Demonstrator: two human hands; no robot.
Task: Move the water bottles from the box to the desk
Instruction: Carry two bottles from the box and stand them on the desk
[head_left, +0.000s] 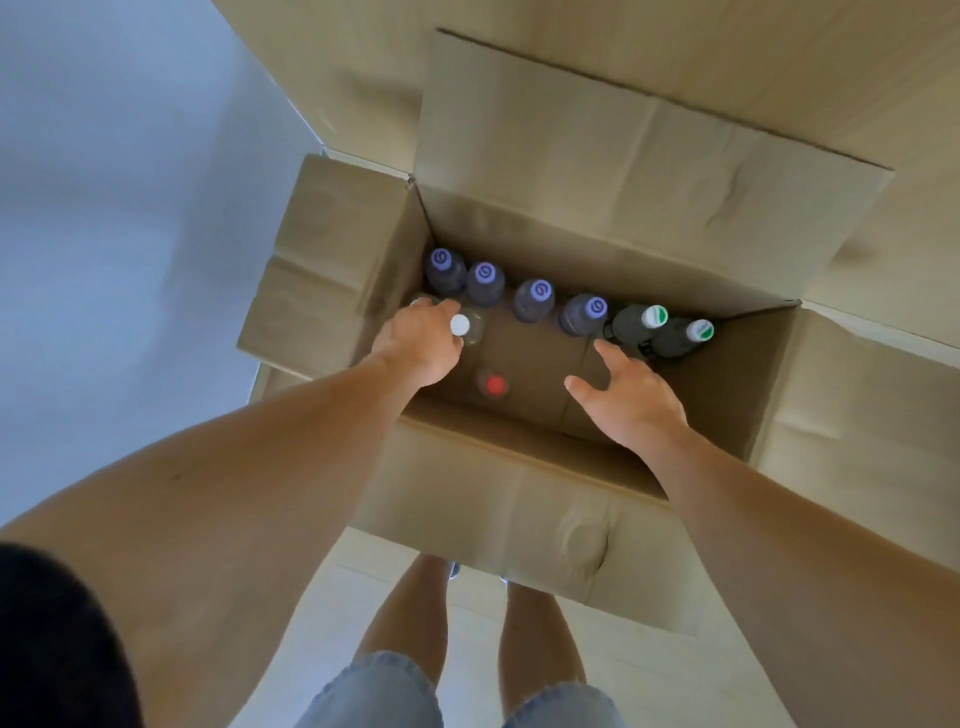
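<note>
An open cardboard box (519, 467) stands on the floor with water bottles upright inside. Several purple-capped bottles (533, 299) line the far wall. Two green-and-white-capped bottles (641, 321) stand in the far right corner. A red-capped bottle (494, 385) stands alone near the front wall. My left hand (418, 340) is inside the box at the left, with thumb and fingers curled round the neck of a white-capped bottle (460, 325). It partly hides another clear bottle (422, 300). My right hand (626, 397) hovers with fingers spread, just short of the green-and-white-capped bottles, holding nothing.
The box flaps are folded outward on all sides, and the tall rear flap (623, 156) leans against a beige surface. A pale blue wall (104, 208) is at the left. My legs (467, 623) stand close to the box's front wall on a light floor.
</note>
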